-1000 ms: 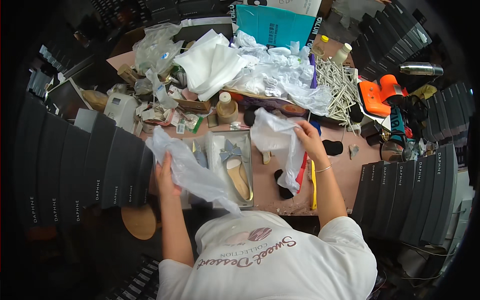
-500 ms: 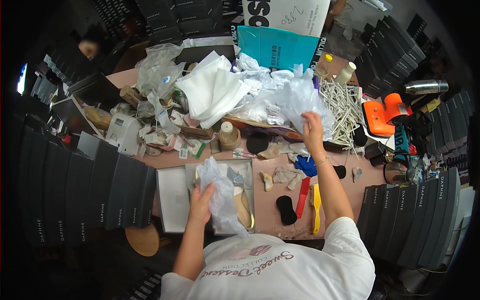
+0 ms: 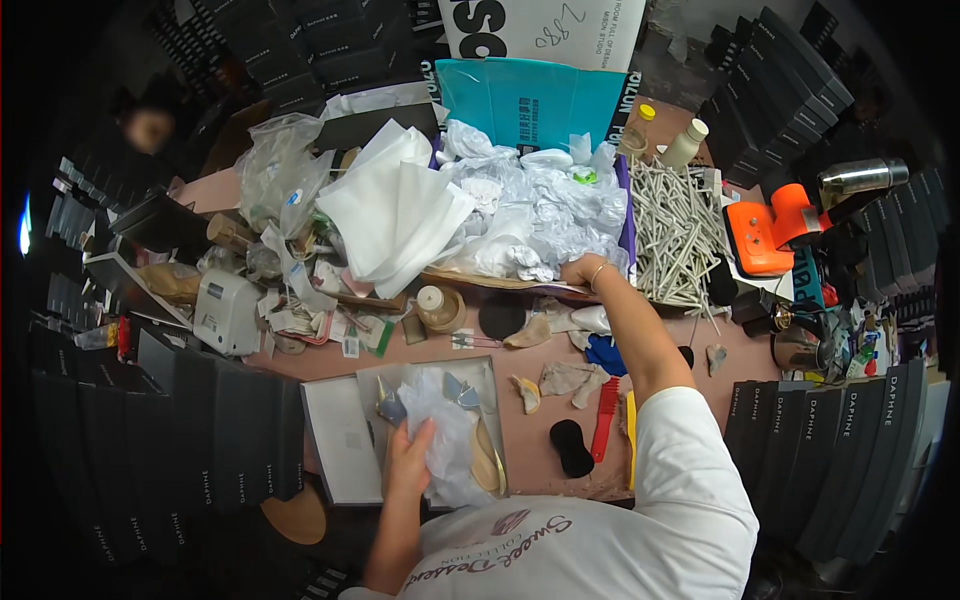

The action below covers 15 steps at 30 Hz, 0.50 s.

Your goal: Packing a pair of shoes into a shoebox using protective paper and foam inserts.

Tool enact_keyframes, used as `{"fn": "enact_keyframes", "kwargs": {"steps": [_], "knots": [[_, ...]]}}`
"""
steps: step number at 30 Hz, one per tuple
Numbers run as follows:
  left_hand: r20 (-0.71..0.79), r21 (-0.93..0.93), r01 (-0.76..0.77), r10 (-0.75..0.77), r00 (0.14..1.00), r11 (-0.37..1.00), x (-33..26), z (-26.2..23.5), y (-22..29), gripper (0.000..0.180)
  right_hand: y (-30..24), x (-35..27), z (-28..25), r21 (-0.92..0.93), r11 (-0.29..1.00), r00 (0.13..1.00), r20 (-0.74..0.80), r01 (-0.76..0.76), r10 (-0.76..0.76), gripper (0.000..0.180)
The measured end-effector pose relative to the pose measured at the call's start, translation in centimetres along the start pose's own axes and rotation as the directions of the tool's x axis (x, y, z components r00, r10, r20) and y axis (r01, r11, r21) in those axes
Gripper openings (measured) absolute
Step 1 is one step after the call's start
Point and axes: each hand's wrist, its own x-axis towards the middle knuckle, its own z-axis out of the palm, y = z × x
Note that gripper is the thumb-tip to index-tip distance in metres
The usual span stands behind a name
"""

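My left hand (image 3: 408, 462) is closed on a crumpled, translucent white plastic bag (image 3: 446, 440) above an open shoe box (image 3: 343, 440). Beside the bag in the box lies a beige shoe (image 3: 484, 455) with a blue-grey trim piece (image 3: 461, 390) near its top end; a second blue-grey piece (image 3: 391, 407) shows at the bag's other side. My right hand (image 3: 580, 270) reaches to the front edge of a large carton filled with crumpled white plastic and paper (image 3: 560, 220). Its fingertips are down among this filling, and I cannot make out what they touch.
Brushes, one red (image 3: 605, 420) and one yellow (image 3: 632, 440), lie by a black pad (image 3: 571, 447). Thin white rolled sticks (image 3: 680, 235) are heaped right of the carton, near an orange device (image 3: 757, 238). Stacks of dark shoe boxes (image 3: 235, 420) flank the table. White sheets (image 3: 395, 215) lean left.
My right hand has come down from a raised bluish plastic sheet to the carton's front edge. My left hand has lowered the plastic bag toward the shoe box. The whole view has shifted slightly.
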Motion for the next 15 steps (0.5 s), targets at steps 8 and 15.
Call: {"fn": "enact_keyframes", "kwargs": {"steps": [8,15], "knots": [[0.040,0.000,-0.017,0.017,0.999,1.000,-0.6,0.0,0.3,0.029,1.3,-4.0,-0.4,-0.142,0.963,0.904,-0.334,0.230,-0.265,0.036],[0.069,-0.065,-0.134,0.138,0.988,0.989,-0.4,2.3,3.3,0.030,2.0,-5.5,1.8,-0.263,0.932,0.736,-0.573,0.251,-0.360,0.017]]}}
